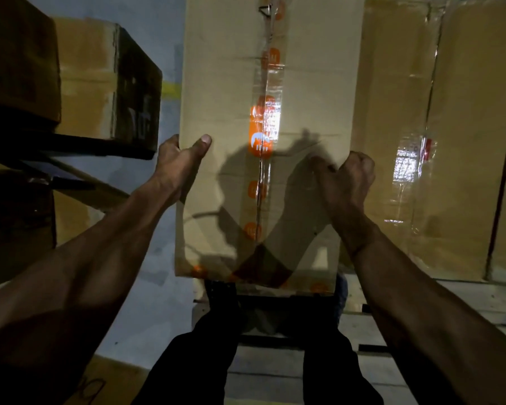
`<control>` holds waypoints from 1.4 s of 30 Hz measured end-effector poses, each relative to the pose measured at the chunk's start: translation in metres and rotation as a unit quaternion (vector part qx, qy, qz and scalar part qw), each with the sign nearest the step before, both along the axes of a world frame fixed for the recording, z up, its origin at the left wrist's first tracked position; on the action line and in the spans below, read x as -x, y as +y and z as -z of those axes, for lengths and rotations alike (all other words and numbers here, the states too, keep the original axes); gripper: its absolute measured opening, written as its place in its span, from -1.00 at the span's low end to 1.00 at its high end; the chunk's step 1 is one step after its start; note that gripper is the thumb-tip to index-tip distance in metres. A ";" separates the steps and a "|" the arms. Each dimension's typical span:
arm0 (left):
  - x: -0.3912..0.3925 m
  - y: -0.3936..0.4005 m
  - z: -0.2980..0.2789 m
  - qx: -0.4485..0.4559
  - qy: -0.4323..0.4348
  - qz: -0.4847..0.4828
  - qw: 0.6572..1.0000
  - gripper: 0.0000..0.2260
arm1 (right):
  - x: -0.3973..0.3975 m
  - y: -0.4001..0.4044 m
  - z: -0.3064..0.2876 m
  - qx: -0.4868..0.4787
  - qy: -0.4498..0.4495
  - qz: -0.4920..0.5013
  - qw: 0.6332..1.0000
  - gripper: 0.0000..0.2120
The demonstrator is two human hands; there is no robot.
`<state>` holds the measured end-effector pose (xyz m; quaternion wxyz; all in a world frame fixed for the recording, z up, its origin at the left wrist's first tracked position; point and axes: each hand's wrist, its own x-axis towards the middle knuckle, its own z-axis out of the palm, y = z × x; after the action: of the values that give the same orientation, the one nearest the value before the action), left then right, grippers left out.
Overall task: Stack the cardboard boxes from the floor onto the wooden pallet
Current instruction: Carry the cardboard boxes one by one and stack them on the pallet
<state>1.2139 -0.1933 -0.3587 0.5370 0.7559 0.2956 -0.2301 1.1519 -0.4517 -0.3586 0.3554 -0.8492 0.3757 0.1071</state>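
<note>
A tall cardboard box (231,83) with a strip of orange-printed tape down its middle fills the centre of the head view. My left hand (178,162) grips its left edge, thumb lying on the top face. My right hand (348,179) holds its right edge, fingers curled over the side. The box's near end hangs above my legs and the wooden pallet (465,302), whose pale slats show at the lower right. Right beside it, another taped cardboard box (450,141) sits on the pallet.
More cardboard boxes (85,77) are stacked at the left, one with a dark printed side, and a flat box (108,381) lies on the grey floor at the bottom left. A strip of floor runs between that stack and the held box.
</note>
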 end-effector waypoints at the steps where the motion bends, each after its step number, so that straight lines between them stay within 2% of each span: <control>1: -0.002 0.000 0.005 -0.003 -0.005 -0.005 1.000 -0.77 | 0.000 0.000 0.004 0.012 -0.003 -0.001 1.000 -0.35; 5: -0.009 -0.006 0.016 -0.018 -0.012 -0.025 0.999 -0.80 | -0.003 -0.002 0.012 0.034 -0.008 -0.033 0.999 -0.38; 7: -0.005 -0.019 0.041 -0.020 0.005 -0.062 0.998 -0.81 | 0.008 -0.012 0.027 0.070 0.022 -0.086 0.994 -0.39; 10: -0.008 -0.019 0.054 -0.025 0.000 -0.097 0.995 -0.82 | 0.025 -0.015 0.035 0.092 0.020 -0.194 0.977 -0.32; 12: -0.009 -0.016 0.058 -0.026 -0.001 -0.095 0.995 -0.86 | 0.035 -0.019 0.039 0.100 0.011 -0.230 0.968 -0.29; 17: -0.004 -0.019 0.053 -0.051 0.029 -0.063 0.996 -0.58 | 0.051 -0.024 0.030 0.104 0.043 -0.266 0.958 -0.27; 19: 0.003 -0.021 0.047 -0.079 0.028 -0.023 0.996 -0.53 | 0.060 -0.024 0.025 0.101 0.068 -0.282 0.952 -0.24; 21: 0.020 -0.017 0.036 -0.124 0.020 0.072 0.989 -0.45 | 0.075 -0.024 0.017 0.095 0.099 -0.307 0.942 -0.20; 24: 0.053 -0.010 0.031 -0.175 -0.012 0.212 0.961 -0.21 | 0.100 -0.027 0.010 0.085 0.127 -0.349 0.925 -0.15; 27: 0.091 0.000 0.023 -0.201 0.009 0.310 0.929 -0.09 | 0.129 -0.028 0.006 0.088 0.180 -0.382 0.902 -0.04; 30: 0.123 0.009 0.022 -0.205 0.047 0.349 0.913 -0.05 | 0.154 -0.027 0.007 0.108 0.208 -0.408 0.882 0.04; 33: 0.147 0.015 0.022 -0.203 0.062 0.369 0.905 0.10 | 0.170 -0.024 0.011 0.135 0.214 -0.419 0.872 0.08; 36: 0.163 0.017 0.024 -0.232 0.066 0.418 0.876 0.24 | 0.175 -0.016 0.016 0.161 0.216 -0.410 0.871 0.01; 39: 0.167 0.017 0.027 -0.254 0.057 0.439 0.860 0.23 | 0.179 -0.010 0.021 0.183 0.194 -0.396 0.878 -0.13; 42: 0.167 0.018 0.032 -0.279 0.022 0.449 0.849 0.17 | 0.180 -0.009 0.023 0.193 0.188 -0.395 0.878 -0.15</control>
<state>1.0470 -0.1752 -0.3907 0.1355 0.9189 -0.0124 -0.3702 0.9715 -0.4612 -0.3821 0.0355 -0.9425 0.0820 0.3220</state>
